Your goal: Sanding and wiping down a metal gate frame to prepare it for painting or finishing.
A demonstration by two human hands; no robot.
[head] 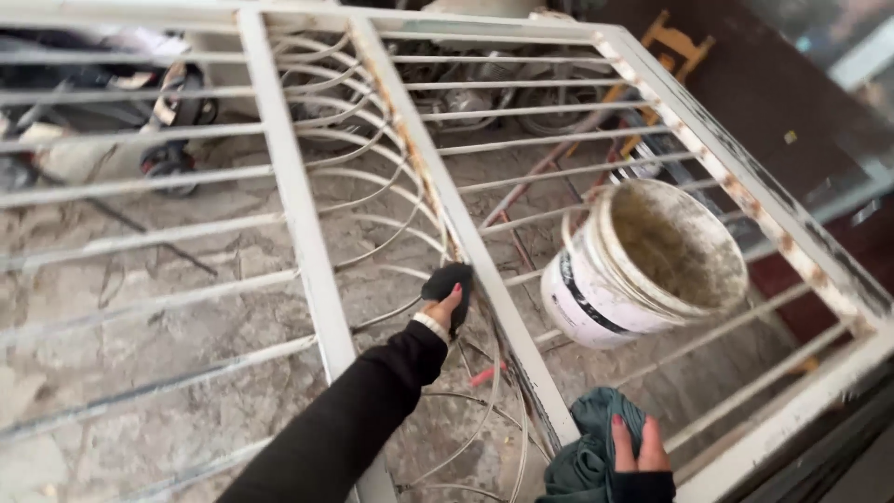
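A white metal window grille [307, 233] with rusty, flaking bars lies flat above a stone floor. My left hand [445, 305], in a black sleeve, presses a small dark pad [447, 281] against the grille's rusty middle upright. My right hand [637, 449] rests at the bottom edge of the view, its fingers closed on a bunched dark green cloth [582, 461]. A dirty white bucket [643, 265], empty inside, leans tilted on the grille's thin bars to the right of the upright.
Under the grille lies a cracked grey stone floor [186, 326]. A pushchair [112, 93] stands at the far left, a wooden chair frame [675, 42] at the far right. A small red object [486, 375] lies on the floor below the bars.
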